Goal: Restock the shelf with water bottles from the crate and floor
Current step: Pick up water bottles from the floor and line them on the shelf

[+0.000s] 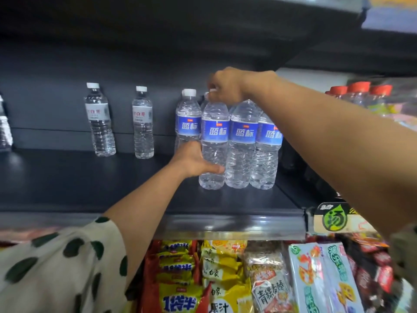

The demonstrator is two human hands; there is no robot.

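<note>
Head view first — what are the hands doing?

— Both are on one blue-labelled water bottle (214, 141), the leftmost of the front row standing on the dark shelf (90, 184). The left hand (194, 160) is curled round its lower body, thumb across the front. The right hand (228, 86) comes in from above and pinches the white cap, fingers bunched over it.

— Is the bottle upright?

— Upright, its base on or just above the shelf board; I cannot tell which.

— Where on the shelf?

— Toward the right end, about midway between the front edge and the back wall. Two more blue-labelled bottles (244, 141) stand touching it on its right, and another one (188, 118) stands just behind it to the left.

— Anything else up there?

— Two white-labelled bottles (100, 120) stand apart from each other against the back wall, left of the blue group. At the far right, beyond the shelf's right end, are red-capped bottles (358, 91).

— And below?

— Snack packets (216, 274) in yellow, red and green fill the shelf underneath. A cream sleeve with dark green spots (58, 267) covers the left upper arm.
</note>
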